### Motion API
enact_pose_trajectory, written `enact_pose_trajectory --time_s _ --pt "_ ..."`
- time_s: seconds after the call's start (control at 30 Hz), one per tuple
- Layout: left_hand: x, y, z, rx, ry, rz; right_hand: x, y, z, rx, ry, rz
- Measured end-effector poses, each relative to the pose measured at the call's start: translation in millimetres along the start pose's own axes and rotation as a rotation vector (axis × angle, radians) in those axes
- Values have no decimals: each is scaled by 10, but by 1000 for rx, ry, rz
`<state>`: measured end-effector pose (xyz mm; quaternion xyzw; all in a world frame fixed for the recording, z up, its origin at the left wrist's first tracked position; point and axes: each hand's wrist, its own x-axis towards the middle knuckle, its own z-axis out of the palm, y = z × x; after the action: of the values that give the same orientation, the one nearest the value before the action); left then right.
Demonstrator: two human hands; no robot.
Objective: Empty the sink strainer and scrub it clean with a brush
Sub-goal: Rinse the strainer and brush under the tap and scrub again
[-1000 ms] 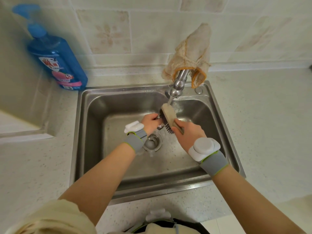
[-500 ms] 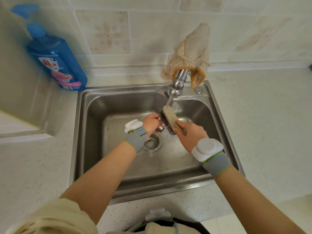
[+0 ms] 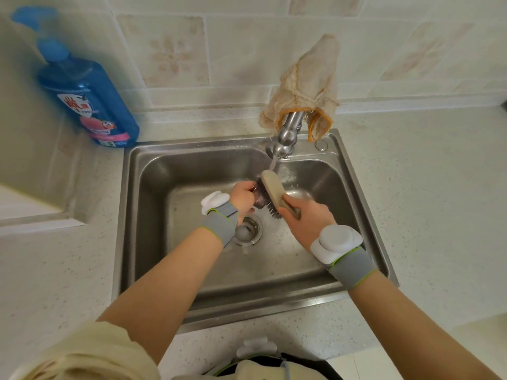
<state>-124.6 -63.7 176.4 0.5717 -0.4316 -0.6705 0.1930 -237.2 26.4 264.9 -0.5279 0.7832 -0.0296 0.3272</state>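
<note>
Printed matter appears on one thing only: the blue bottle (image 3: 109, 111) standing at the left rear corner of the counter. Its label (image 3: 79, 105) carries a white panel with a red emblem and red characters, and below it a pink band (image 3: 109, 135) with a small round mark and fine print. The bottle lies at the blurred edge of the view, so no character, brand name or number on it can be read. No other legible text, numeral or sign is visible.

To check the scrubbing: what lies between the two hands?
Head view: the dark metal sink strainer in the left hand, against the right hand's wooden-backed bristle brush.
</note>
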Motion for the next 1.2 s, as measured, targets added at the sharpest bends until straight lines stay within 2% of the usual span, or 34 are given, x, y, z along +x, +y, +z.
enact_pose_trajectory --time_s 0.2,0.3,0.4,0.53,0.6,0.77,0.9,1.03,1.13,1.2 --pt "-28 -53 -66 -159 25 -89 88 -50 21 -14 11 35" --pt "-17 -63 -60 -153 20 -59 59 -32 46 -19 -21 -2" --pt "-19 -72 -19 -66 -31 25 110 34 -29 15 46 79" --pt "26 -72 -23 127 0 110 8 5 22 12 4 10" --pt "54 -96 -20 215 -12 138 61 27 -8 14 30 45" --pt "63 -104 -23 195 12 133 -36 -8 31 4 -7 -21" --pt "47 -54 -20 326 -18 159 52 62 -18 -1 50 52" --pt "68 -33 -13 182 19 78 8 -15 45 -8 7 -20" --pt "56 -73 -13 143 29 138 129 33 -9 13 59 57" --pt "30 -106 -39 108 53 154 96 -1 5 -3 34 33"
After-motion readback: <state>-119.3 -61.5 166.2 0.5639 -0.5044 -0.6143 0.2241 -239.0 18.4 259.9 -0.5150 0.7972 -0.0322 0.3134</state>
